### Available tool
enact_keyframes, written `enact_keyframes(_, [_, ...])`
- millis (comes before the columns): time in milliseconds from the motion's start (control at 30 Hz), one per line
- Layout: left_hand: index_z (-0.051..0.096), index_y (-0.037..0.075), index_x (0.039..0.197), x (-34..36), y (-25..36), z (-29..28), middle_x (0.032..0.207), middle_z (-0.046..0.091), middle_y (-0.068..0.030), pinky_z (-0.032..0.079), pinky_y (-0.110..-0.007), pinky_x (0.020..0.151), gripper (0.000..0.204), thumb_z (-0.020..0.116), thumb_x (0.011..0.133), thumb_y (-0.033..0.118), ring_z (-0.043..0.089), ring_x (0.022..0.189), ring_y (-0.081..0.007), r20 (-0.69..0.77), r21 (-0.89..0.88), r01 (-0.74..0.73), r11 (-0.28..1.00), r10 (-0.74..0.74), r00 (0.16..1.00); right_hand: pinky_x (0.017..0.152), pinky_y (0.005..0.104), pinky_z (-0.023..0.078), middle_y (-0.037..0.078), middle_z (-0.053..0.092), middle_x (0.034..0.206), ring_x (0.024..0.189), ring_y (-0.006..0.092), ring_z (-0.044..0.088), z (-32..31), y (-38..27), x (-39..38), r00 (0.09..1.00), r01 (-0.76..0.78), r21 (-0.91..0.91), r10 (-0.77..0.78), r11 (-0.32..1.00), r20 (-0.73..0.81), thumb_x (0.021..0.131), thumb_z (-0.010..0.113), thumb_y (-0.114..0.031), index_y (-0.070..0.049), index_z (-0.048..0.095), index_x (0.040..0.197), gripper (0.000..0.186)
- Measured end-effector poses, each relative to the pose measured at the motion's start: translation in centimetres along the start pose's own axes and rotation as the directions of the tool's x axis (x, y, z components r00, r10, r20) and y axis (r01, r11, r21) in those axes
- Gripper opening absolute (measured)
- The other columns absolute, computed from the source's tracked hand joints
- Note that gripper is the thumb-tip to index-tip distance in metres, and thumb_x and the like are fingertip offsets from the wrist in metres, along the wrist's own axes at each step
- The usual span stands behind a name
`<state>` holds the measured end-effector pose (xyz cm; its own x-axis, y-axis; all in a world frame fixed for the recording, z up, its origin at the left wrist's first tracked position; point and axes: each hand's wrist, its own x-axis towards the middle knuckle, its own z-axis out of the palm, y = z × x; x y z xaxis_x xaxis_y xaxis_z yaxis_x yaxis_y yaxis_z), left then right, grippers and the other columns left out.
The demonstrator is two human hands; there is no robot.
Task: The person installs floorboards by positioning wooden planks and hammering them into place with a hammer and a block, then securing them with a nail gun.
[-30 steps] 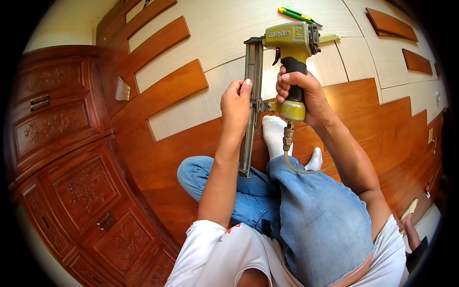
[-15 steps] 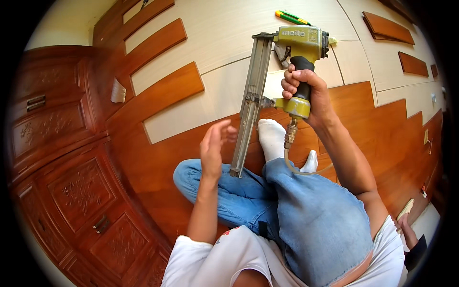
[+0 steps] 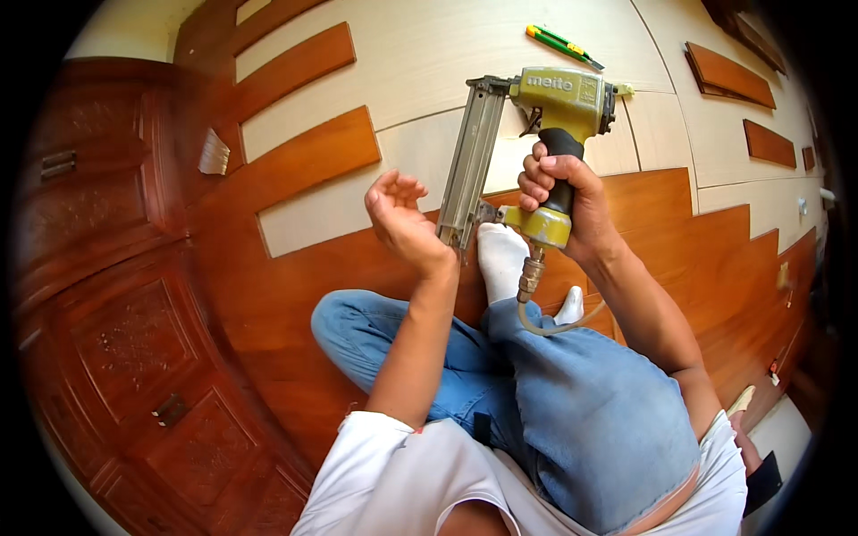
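Pale floor (image 3: pixel 429 54), knife (image 3: pixel 565 47) beyond nailer (image 3: pixel 561 100)

This seems to be a home. Here is a carved wooden cabinet (image 3: pixel 130 353), and brown boards (image 3: pixel 313 150) partly cover the pale floor (image 3: pixel 429 49).

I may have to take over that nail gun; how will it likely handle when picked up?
The nail gun likely feels heavy for its size, since its body looks like metal. It may twist in the grip, as the long rail sits off to one side of the handle. The thin hose curves round, so it is probably fairly flexible.
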<state>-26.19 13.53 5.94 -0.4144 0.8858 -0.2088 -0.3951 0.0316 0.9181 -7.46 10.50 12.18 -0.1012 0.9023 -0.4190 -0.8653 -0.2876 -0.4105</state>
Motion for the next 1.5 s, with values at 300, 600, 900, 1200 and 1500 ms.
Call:
enact_keyframes(300, [0.071,0.002,0.115,10.5,5.6,-10.7,0.110,0.071,-0.0060,0.052,-0.033,0.096,0.027,0.053,0.109,0.021,0.064,0.105,-0.0162,0.375,0.583,-0.409,0.702,0.214,0.902,0.060,0.0303,0.053,0.005,0.055,0.072,0.061,0.0143,0.056,-1.7,-8.2,-0.3,0.973,-0.031,-0.572,-0.106,0.819,-0.205,0.088,0.067,-0.015,-0.002,0.055,0.097,0.020])
enact_keyframes(600, [0.060,-0.002,0.138,14.9,3.1,-48.4,0.145,0.056,-0.0237,0.036,-0.049,0.115,0.057,0.043,0.107,0.042,0.050,0.134,-0.0428,-0.140,0.924,0.289,-0.249,0.483,0.864,0.057,0.0289,0.054,0.005,0.057,0.073,0.060,0.0134,0.058,-4.4,-15.5,-0.8,0.852,-0.381,-0.698,-0.063,0.607,-0.520,0.091,0.067,-0.017,-0.003,0.055,0.092,0.018])
enact_keyframes(900, [0.060,0.001,0.138,12.9,3.7,-47.0,0.145,0.057,-0.0196,0.034,-0.051,0.115,0.047,0.048,0.104,0.030,0.050,0.137,-0.0376,-0.068,0.944,0.219,-0.248,0.503,0.862,0.055,0.0372,0.059,0.011,0.060,0.072,0.057,0.0207,0.062,-4.0,-14.5,2.0,0.607,-0.704,-0.517,0.035,0.488,-0.794,0.087,0.063,-0.008,0.002,0.052,0.101,0.021])
enact_keyframes(1200, [0.056,0.003,0.144,12.9,4.1,-45.1,0.150,0.052,-0.0171,0.031,-0.051,0.118,0.050,0.045,0.105,0.032,0.044,0.141,-0.0363,-0.121,0.930,0.262,-0.257,0.459,0.880,0.054,0.0346,0.057,0.007,0.055,0.070,0.056,0.0153,0.056,-4.0,-12.5,6.0,0.581,-0.677,-0.380,0.141,0.631,-0.801,0.087,0.059,-0.009,0.008,0.056,0.114,0.032])
enact_keyframes(1500, [0.056,0.003,0.144,12.5,4.0,-45.3,0.149,0.052,-0.0195,0.034,-0.051,0.115,0.049,0.045,0.104,0.030,0.045,0.139,-0.0391,-0.114,0.918,0.270,-0.290,0.459,0.881,0.054,0.0330,0.058,0.006,0.056,0.068,0.054,0.0149,0.058,-0.4,-9.1,12.0,0.612,-0.783,-0.467,0.372,0.412,-0.698,0.087,0.060,-0.013,0.008,0.056,0.118,0.038])
